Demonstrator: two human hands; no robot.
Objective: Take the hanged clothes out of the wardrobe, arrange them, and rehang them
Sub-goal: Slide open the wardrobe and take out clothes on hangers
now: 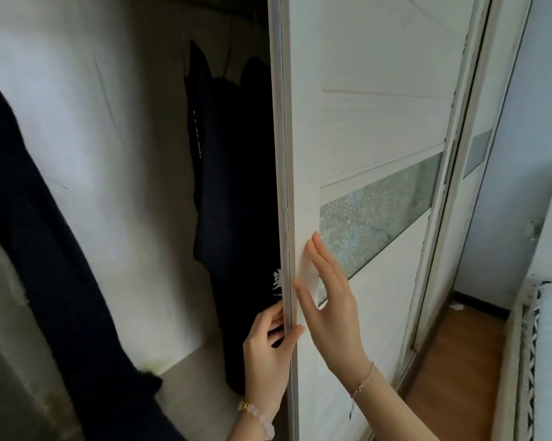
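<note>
A white sliding wardrobe door [373, 128] with a frosted glass strip stands partly open. My left hand [268, 348] grips its metal edge [282, 186], fingers curled round it from the inside. My right hand [328, 291] presses flat on the door's front, fingers straight. Inside the wardrobe, dark clothes [227, 173] hang just behind the door edge, one with a white print low down. Another long dark garment [55, 265] hangs at the left, close to the camera.
The wardrobe's pale back wall [115, 154] and floor shelf [189, 370] show between the garments. A second sliding door [478, 154] sits further right. Wooden floor [452, 361] and a bed edge with white bedding [548, 345] lie at the right.
</note>
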